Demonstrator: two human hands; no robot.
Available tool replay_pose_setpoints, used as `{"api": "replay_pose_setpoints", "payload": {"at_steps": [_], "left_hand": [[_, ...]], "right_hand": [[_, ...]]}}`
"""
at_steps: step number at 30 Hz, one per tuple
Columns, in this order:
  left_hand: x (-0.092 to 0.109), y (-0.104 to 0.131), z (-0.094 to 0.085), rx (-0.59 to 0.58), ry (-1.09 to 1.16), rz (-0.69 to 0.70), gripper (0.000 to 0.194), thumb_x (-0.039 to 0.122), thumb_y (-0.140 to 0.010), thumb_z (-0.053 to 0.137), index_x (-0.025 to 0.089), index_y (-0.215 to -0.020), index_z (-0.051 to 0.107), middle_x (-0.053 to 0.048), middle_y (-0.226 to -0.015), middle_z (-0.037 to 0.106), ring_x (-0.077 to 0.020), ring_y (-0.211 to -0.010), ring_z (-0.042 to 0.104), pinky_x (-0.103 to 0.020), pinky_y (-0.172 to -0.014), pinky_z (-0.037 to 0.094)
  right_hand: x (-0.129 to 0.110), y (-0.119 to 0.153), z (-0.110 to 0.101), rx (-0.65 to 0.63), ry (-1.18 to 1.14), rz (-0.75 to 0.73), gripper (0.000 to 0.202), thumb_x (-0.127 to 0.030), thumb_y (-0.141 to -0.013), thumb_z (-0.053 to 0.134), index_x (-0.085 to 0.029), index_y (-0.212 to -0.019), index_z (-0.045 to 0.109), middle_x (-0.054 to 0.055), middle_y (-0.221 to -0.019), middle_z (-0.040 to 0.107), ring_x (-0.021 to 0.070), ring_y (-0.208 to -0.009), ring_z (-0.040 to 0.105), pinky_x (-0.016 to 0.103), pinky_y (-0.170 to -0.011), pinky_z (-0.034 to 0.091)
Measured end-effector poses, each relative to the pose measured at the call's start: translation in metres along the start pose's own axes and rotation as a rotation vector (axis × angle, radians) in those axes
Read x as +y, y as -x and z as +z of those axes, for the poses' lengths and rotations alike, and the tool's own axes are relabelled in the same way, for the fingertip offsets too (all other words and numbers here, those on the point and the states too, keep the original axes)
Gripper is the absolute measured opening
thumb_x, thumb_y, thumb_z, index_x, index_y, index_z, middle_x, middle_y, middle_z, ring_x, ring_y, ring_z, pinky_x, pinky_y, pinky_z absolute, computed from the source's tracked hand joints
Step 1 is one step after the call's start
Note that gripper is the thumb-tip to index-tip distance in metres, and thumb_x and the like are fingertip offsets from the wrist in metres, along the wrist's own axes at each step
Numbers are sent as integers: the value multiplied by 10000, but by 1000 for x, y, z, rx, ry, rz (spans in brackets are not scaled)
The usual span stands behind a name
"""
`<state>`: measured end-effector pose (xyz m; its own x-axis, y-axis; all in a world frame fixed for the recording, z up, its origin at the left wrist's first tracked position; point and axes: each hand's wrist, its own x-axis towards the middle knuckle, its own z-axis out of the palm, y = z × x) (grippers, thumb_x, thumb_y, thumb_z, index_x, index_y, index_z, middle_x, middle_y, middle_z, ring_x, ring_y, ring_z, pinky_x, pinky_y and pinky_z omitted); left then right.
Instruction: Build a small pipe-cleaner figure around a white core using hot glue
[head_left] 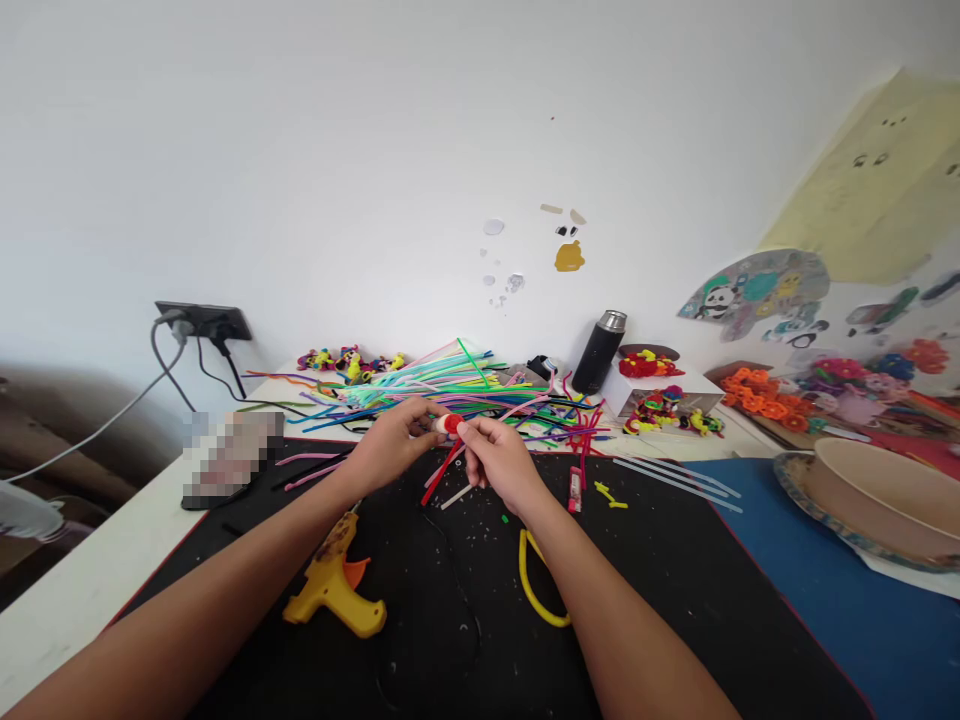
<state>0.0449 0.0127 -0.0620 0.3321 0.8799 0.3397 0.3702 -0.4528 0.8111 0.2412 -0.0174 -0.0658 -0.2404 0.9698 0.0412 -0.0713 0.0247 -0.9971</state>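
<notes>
Evidently, both hands are engaged on one small red-and-white piece (453, 425), held above the far part of the black mat (652, 590), near the middle of the scene. The left hand (401, 440) grips it from the left, fingers closed on its white side. The right hand (499, 460) pinches it from the right between thumb and forefinger, the remaining fingers curled. A red strip (439, 475) slants down below the piece; whether the two are joined cannot be told. Just right of the strip is a thin pale stick (455, 497).

On the mat, near left, lies a yellow glue gun (337, 590), partly covered by the left forearm. A yellow loop (536, 590) lies near the right forearm, which hides part of it. Further right are a red packet (574, 490) and short yellow pieces (611, 496). Beyond the mat, on the worktop (82, 590), coloured stems (420, 390) lie heaped; a black flask (600, 352) stands, tilted in view, to their right.
</notes>
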Motion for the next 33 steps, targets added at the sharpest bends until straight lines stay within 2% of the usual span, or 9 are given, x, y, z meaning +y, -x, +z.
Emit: {"api": "replay_pose_setpoints", "payload": {"at_steps": [9,19,22,24,28,30,33], "left_hand": [[5,1,-3,-16,-89,35,245,301,-847,654,218,-1070,710,-61,-1045,704,-231,-902,657,-375,-820,521],[14,2,-3,-9,-192,134,207,245,-850,632,234,-1030,734,-67,-1015,723,-240,-919,643,-357,-817,502],[14,1,-3,4,-159,92,195,274,-844,663,239,-1017,745,-62,-1006,732,-241,-906,649,-348,-803,505],[11,0,-4,-5,-29,-12,215,343,-830,719,221,-1006,742,-56,-966,741,-235,-855,660,-338,-768,510],[4,-4,-13,-16,439,-292,357,452,-765,826,173,-965,723,-37,-831,726,-194,-728,665,-298,-679,506],[1,-7,-17,31,629,-376,339,416,-754,854,160,-934,724,-34,-798,713,-170,-700,661,-272,-658,503],[2,-9,-22,82,811,-414,279,310,-772,858,143,-959,735,-50,-822,726,-141,-689,658,-235,-629,501]], "right_hand": [[2,0,2,-13,12,-12,334,-527,-877,639,-196,-834,612,-83,-456,516,91,-336,449,192,-338,297],[-2,3,3,-16,29,1,332,-526,-878,628,-200,-820,604,-83,-457,512,93,-341,454,193,-342,291],[-2,3,3,-14,29,6,346,-541,-870,639,-201,-818,603,-83,-455,511,94,-342,457,193,-342,286],[-1,2,3,-12,24,1,351,-546,-870,643,-201,-820,607,-83,-458,511,94,-344,459,192,-343,290],[0,0,0,11,-5,-6,354,-548,-864,652,-196,-847,630,-82,-464,512,95,-350,464,191,-343,299],[-1,0,-1,25,-13,-4,360,-553,-858,657,-194,-852,632,-82,-462,510,95,-349,461,191,-342,300],[-2,0,-2,32,-11,3,379,-571,-842,665,-196,-839,614,-84,-459,507,93,-342,453,191,-340,296]]}}
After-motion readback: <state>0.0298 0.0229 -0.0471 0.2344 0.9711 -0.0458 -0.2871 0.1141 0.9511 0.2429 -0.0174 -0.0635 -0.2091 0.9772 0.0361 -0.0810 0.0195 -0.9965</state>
